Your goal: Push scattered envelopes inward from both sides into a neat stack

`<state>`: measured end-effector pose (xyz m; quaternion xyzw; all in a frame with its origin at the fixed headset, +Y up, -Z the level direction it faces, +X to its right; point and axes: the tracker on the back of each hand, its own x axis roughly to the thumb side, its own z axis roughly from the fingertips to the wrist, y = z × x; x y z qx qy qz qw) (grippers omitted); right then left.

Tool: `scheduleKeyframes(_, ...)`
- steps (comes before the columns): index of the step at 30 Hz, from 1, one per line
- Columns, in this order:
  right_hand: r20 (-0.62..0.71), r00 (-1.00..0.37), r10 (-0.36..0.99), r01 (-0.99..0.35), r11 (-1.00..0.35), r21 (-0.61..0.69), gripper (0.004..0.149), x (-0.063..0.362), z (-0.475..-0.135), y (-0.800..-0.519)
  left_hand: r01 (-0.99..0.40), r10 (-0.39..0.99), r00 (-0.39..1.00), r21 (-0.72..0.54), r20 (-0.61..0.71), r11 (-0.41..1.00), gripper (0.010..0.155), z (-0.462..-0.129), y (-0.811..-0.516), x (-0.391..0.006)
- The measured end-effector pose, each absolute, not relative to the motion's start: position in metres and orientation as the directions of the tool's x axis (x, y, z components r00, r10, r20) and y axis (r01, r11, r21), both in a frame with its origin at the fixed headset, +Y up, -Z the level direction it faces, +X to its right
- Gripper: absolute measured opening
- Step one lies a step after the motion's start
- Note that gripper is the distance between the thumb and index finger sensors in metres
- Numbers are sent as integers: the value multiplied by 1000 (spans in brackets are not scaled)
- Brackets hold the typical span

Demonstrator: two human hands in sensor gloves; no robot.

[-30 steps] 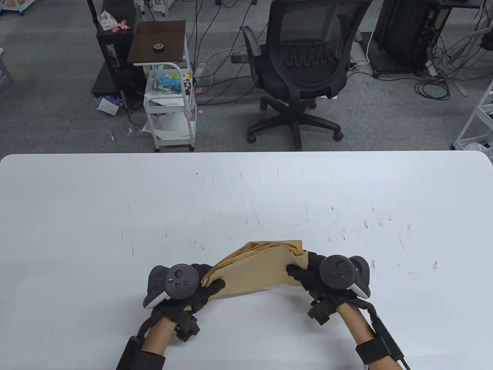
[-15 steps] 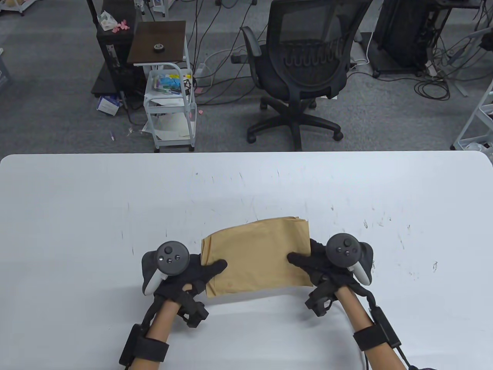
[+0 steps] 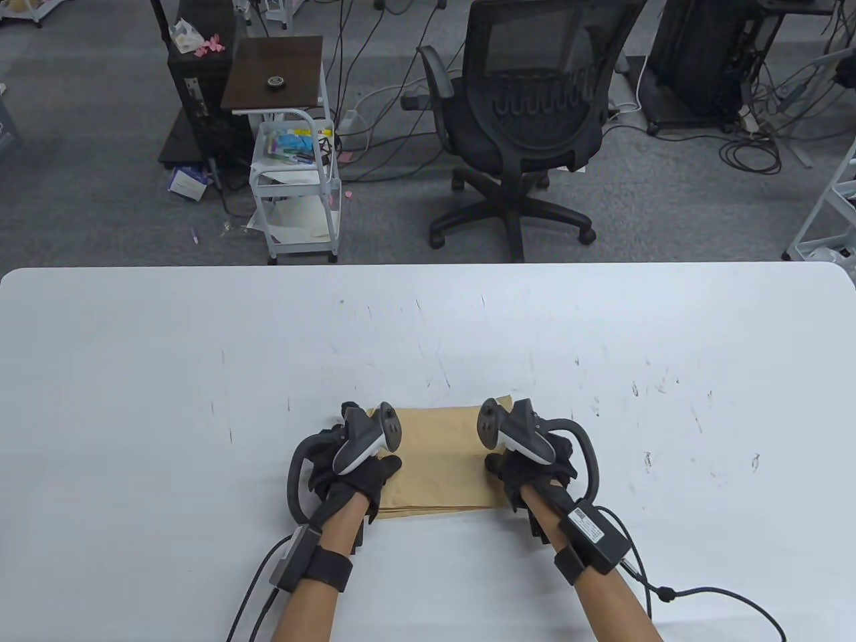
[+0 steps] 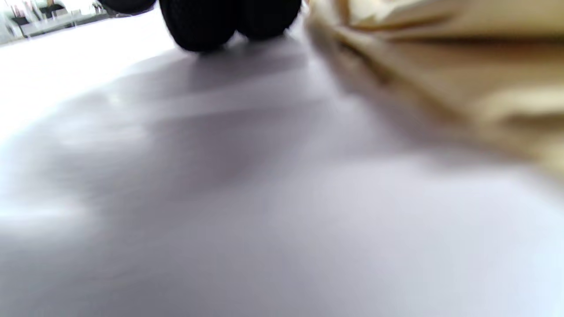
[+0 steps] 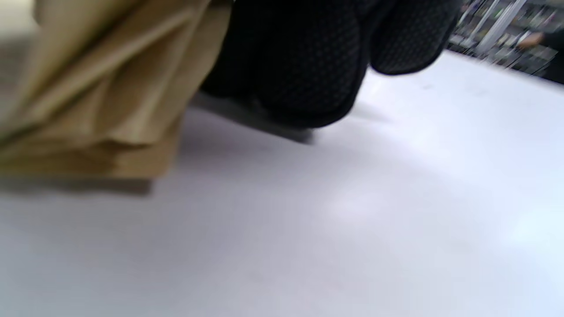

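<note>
A stack of brown envelopes (image 3: 438, 461) lies flat on the white table (image 3: 200, 348), near its front edge. My left hand (image 3: 351, 468) stands on edge against the stack's left side, with its thumb resting on top. My right hand (image 3: 528, 468) stands on edge against the right side, its thumb also on top. In the left wrist view the gloved fingertips (image 4: 220, 22) touch the table beside the envelopes' fanned edges (image 4: 440, 66). In the right wrist view the fingers (image 5: 308, 57) sit against the envelopes' edge (image 5: 110, 110).
The table has only scuff marks around the stack. Beyond its far edge stand a black office chair (image 3: 528, 114) and a small white cart (image 3: 297, 180) on the floor.
The stack was held up and bowed, then laid flat. Both hands have since turned on edge and moved inward against its left and right sides.
</note>
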<state>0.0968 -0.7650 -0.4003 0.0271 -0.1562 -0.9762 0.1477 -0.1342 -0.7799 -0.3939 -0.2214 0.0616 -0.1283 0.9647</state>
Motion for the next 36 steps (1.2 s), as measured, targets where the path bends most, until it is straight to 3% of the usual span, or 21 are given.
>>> scheduleKeyframes(2, 25, -932, -362, 348, -873, 341, 103, 95, -398, -765, 200, -248, 968, -474, -41, 857, 107, -394, -780, -138)
scheduleKeyframes(7, 21, -982, -187, 185, -943, 277, 99, 107, -383, -729, -59, 58, 998, -411, -16, 910, 104, -388, -742, -166)
scheduleKeyframes(9, 48, -991, -125, 131, -974, 186, 97, 117, -372, -705, -102, 127, 990, -335, 54, 937, 101, -376, -716, -182)
scheduleKeyframes(11, 81, -992, -93, 100, -991, 85, 94, 129, -358, -683, -115, 183, 958, -292, 220, 950, 98, -360, -695, -198)
scheduleKeyframes(14, 194, -981, -21, 0, -994, -110, 78, 152, -330, -659, -145, 230, 899, -241, 373, 960, 94, -329, -675, -224)
scheduleKeyframes(17, 274, -962, 4, -81, -959, -271, 79, 172, -298, -658, -98, 138, 906, -118, 401, 988, 95, -302, -682, -240)
scheduleKeyframes(21, 316, -935, -163, 31, -923, -384, 81, 187, -268, -678, 1, 30, 933, -85, 359, 996, 97, -280, -719, -254)
scheduleKeyframes(23, 325, -925, -196, 75, -933, -351, 83, 187, -269, -683, 11, 18, 943, -86, 333, 996, 98, -284, -730, -260)
scheduleKeyframes(24, 308, -931, -197, 84, -936, -343, 84, 187, -273, -687, -2, 50, 956, -164, 289, 986, 98, -287, -732, -264)
scheduleKeyframes(27, 311, -935, -169, 66, -947, -315, 85, 184, -286, -692, -59, 99, 964, -164, 246, 985, 98, -291, -735, -268)
scheduleKeyframes(33, 313, -918, -242, 161, -951, -263, 86, 184, -287, -701, 7, 39, 969, -186, 244, 983, 97, -294, -740, -266)
scheduleKeyframes(36, 320, -923, -213, 127, -955, -269, 85, 185, -287, -701, 20, 35, 973, -230, 230, 973, 98, -295, -744, -265)
